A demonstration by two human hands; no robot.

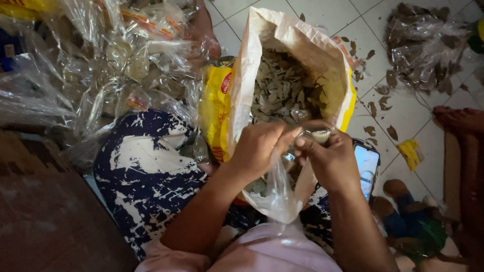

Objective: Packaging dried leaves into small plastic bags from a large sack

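Note:
A large yellow and white sack (pixel 242 85) stands open in front of me, filled with dried leaves (pixel 285 88). Both hands meet just below its mouth. My left hand (pixel 259 146) and my right hand (pixel 327 156) pinch the top of a small clear plastic bag (pixel 280 194), which hangs down between my forearms toward my lap. What the small bag holds is hard to make out.
A heap of clear packets (pixel 116 55) lies at the upper left. A phone with a lit screen (pixel 366 166) rests on the white tiled floor by my right hand. Loose leaves and another clear bag of leaves (pixel 426 48) lie at the upper right. Someone's foot (pixel 459 121) shows at the right edge.

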